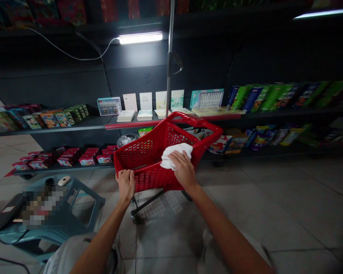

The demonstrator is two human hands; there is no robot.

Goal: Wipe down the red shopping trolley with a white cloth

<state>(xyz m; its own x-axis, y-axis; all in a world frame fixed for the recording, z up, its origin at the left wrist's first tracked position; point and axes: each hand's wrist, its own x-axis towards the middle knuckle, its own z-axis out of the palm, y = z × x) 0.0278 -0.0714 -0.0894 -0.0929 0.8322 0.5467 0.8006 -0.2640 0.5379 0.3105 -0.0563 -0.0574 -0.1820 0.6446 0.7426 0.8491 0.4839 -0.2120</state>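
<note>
Single view from your head, facing twelve o'clock, tilted down; red cart close ahead, shelf rack farther beyond.

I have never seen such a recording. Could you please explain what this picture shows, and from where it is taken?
There is no machine here: these are a person's two bare hands, seen from a camera worn on the head, looking forward and down. The left hand grips the corner of a red shopping cart standing on the tiled floor. The right hand holds a white cloth against the cart's side rim. Behind the cart, dark shelves carry boxes and bags, lit by a bright lamp. To the left stands a blue-grey stool, its top partly pixelated.
</note>
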